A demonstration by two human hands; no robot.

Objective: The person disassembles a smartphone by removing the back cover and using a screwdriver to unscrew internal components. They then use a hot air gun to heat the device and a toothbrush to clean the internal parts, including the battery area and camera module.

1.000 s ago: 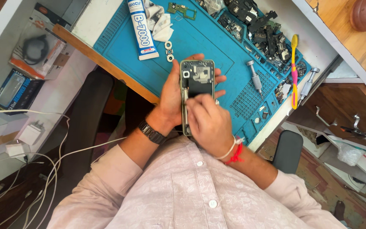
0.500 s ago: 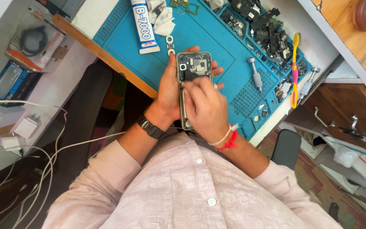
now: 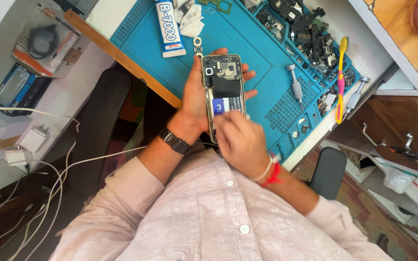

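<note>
Left hand (image 3: 200, 104) cups opened phone (image 3: 224, 96) from below, fingers curled round far edge, thumb along near edge, gripping it above blue mat (image 3: 262, 53) on counter. Right hand (image 3: 240, 140) closed, fingertips pinched at phone's lower end; what they pinch, cannot tell. Versus half second ago: right hand slid lower, uncovering more of phone's inside. Phone back cover off: black board, camera module at top, blue-white label midway, gold frame. Glue tube (image 3: 169, 26), screwdriver (image 3: 296, 89) lie nearby on mat.
</note>
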